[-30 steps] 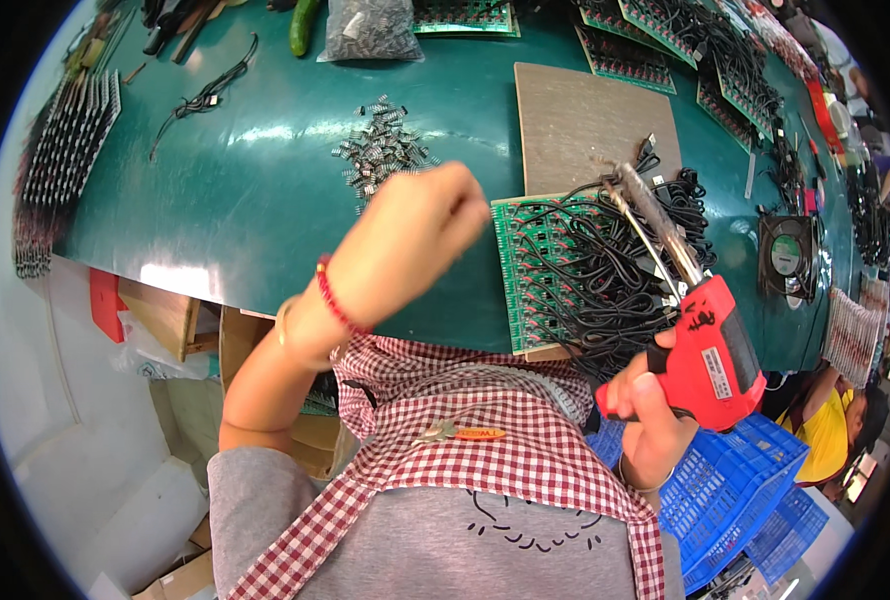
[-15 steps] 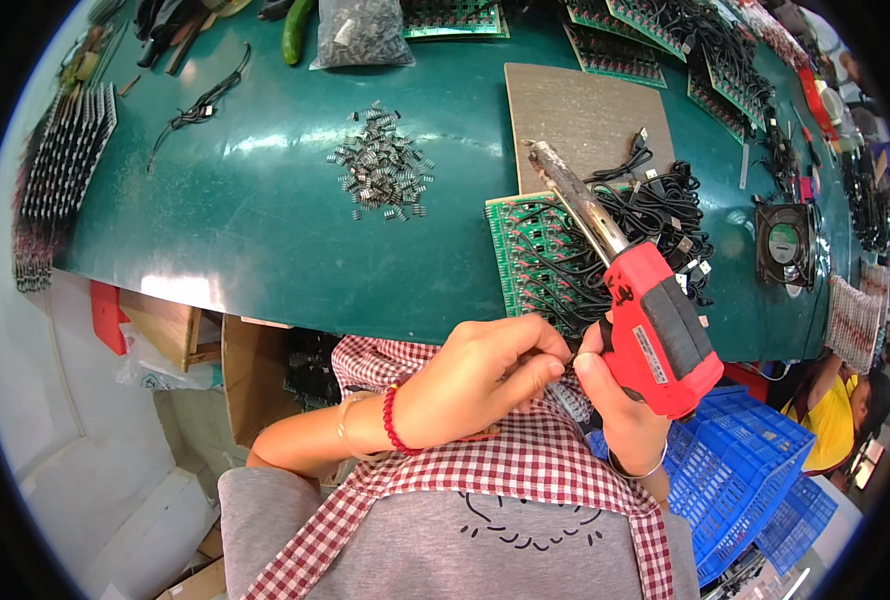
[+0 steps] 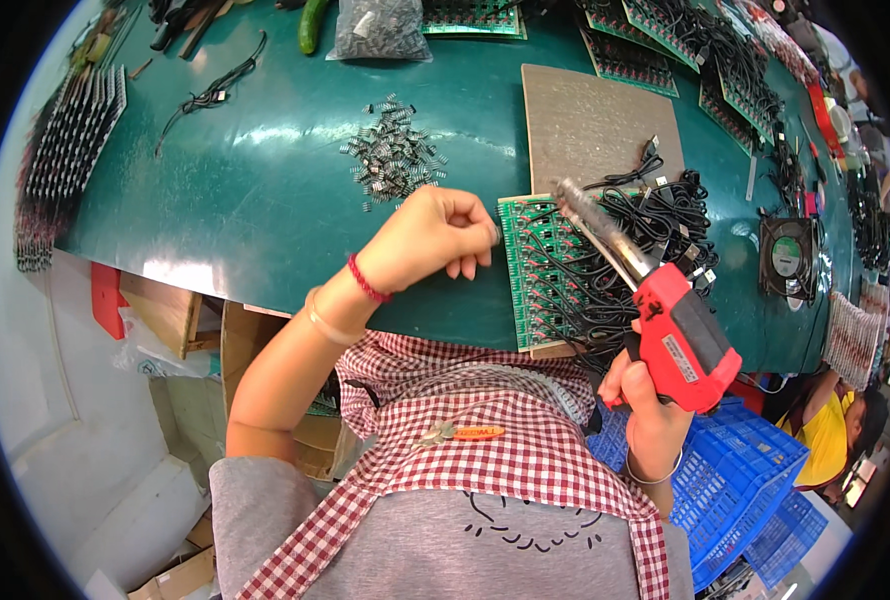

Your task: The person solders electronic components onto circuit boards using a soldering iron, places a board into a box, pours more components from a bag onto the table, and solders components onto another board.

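My right hand (image 3: 655, 405) is wrapped round the handle of a red and black soldering gun (image 3: 683, 335). The gun's worn metal tip points up and away, over a green circuit board (image 3: 525, 275) with black USB cables (image 3: 655, 215) bunched on its right side. Just left of that board, my left hand (image 3: 430, 238) hovers above the table with its fingers curled and thumb pressed in. Whatever they may pinch is too small or hidden to make out. Beyond it lies a loose heap of small black parts with metal pins (image 3: 393, 152).
A brown board (image 3: 600, 120) lies partly under the circuit board on the green table (image 3: 265, 170). Stacked boards (image 3: 70, 165) stand far left. A bag of parts (image 3: 377, 30), a cooling fan (image 3: 788, 257) and more wired boards surround the work. Blue crates (image 3: 735, 480) sit lower right.
My left hand has moved up and left, away from my right hand, to over the table beside the circuit board. The right hand has shifted slightly right and down with the soldering gun.
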Motion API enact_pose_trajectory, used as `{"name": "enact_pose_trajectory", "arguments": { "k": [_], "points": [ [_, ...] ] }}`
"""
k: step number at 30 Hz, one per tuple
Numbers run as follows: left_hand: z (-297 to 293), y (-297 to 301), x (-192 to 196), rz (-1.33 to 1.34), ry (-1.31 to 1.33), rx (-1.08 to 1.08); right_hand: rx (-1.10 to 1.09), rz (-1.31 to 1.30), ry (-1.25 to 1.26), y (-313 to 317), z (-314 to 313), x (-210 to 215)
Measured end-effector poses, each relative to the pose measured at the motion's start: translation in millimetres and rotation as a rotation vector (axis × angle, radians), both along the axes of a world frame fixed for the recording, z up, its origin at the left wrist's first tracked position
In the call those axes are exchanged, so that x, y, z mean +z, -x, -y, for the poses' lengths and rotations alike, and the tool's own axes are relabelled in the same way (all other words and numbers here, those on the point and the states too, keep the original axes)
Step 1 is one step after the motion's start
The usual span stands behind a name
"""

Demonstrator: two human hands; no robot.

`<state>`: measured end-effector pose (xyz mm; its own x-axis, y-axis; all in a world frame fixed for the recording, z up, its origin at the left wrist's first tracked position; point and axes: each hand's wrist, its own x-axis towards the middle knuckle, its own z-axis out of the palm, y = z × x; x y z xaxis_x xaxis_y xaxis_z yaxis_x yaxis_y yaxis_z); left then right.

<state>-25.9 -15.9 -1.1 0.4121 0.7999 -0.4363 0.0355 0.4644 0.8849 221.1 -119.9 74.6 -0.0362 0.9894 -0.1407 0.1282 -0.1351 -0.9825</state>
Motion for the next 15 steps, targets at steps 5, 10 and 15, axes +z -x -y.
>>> {"name": "enact_pose_trajectory", "arguments": {
  "k": [5, 10, 15],
  "points": [
    [-13, -1, -1, -0.032, 0.011, -0.050, -0.057, 0.029, 0.204, -4, 8, -2],
    [-14, -1, -2, -0.011, 0.051, -0.050, -0.060, 0.046, 0.252, 0, 7, -5],
    [-19, 1, -3, -0.021, 0.078, -0.108, -0.042, 0.052, 0.253, 3, 2, -3]
  ]
}}
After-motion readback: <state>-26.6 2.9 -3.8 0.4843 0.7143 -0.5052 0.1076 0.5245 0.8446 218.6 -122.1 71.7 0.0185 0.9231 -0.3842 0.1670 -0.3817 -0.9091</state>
